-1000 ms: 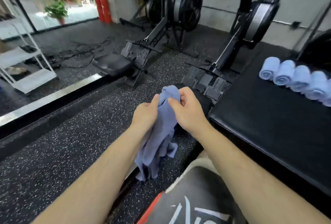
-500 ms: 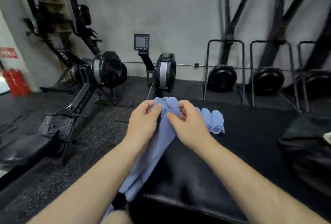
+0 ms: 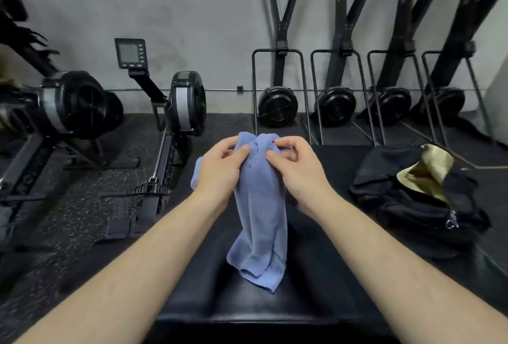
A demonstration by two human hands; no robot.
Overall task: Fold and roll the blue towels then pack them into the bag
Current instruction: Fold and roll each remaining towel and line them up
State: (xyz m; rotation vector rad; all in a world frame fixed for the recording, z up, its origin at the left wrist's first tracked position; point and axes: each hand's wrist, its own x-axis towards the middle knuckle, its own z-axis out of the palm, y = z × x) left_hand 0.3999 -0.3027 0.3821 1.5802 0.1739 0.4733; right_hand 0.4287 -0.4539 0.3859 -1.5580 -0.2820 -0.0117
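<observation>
Head view, frame centre: left hand and right hand pinch blue towel top edge, letting it hang straight for folding; bag open at right.

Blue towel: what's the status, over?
Left hand and right hand both pinch blue towel at top. Towel hangs unfolded over black bench. Bag open, right. Nothing blocking.

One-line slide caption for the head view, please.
Both hands, left hand and right hand, hold a blue towel over the black pad, open bag nearby.
</observation>
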